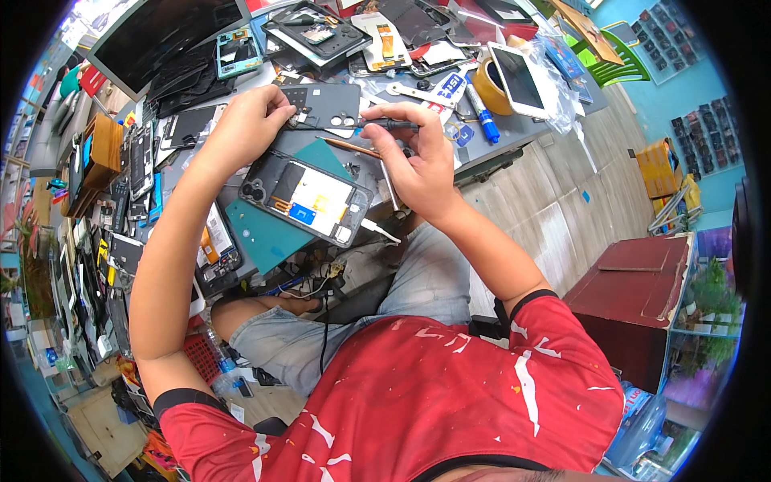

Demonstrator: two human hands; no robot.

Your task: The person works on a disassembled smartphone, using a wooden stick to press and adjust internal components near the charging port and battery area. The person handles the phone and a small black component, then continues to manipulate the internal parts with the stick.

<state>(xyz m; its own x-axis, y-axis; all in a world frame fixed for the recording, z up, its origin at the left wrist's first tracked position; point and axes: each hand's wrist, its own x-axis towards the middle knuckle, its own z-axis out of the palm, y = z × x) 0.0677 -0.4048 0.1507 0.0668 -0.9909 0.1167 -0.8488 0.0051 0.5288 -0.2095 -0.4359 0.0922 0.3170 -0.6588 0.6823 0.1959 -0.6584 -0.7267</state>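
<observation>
My left hand (255,120) is closed, its fingertips pinched at the left end of a dark grey phone panel (333,103). My right hand (416,161) curls around a dark, slim-handled tool (395,124) that looks like a screwdriver. Its thin shaft points left along the panel's near edge. A brown pointed stick-like tool (347,146) reaches out from beneath the right hand; whether the fingers touch it I cannot tell. Nearer me lies an opened phone (341,229) with its inner parts exposed, partly over a teal mat (261,251). A white cable (381,231) meets its lower right end.
Phone parts and opened phones crowd the far and left bench. A dark monitor (165,44) stands far left. Right of my hands are a blue marker (483,116), a yellow roll (490,84) and a white phone (520,80). A dark red box (626,277) stands at right.
</observation>
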